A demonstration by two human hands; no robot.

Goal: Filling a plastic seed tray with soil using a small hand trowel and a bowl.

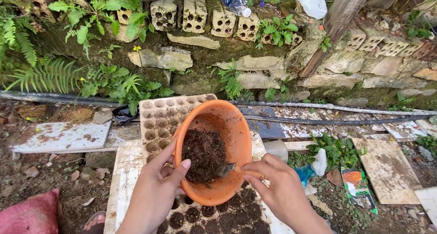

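Right fingers [257, 168]: closed on small spoon [227, 169], tip in soil.
Left hand [157, 188]: gripping orange bowl [214, 150] rim, thumb inside.
Soil [205, 154]: left of spoon tip, bowl tilted toward camera.
Beneath: seedling tray [159, 118], partly filled, on white board [123, 179].

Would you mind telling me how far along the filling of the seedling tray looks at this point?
Done: the near cells of the pale seedling tray hold dark soil. In hand: the left hand tilts the round orange plastic bowl of dark fibrous soil over the tray, while the right hand works a small spoon in it. Left: the far cells look unfilled.
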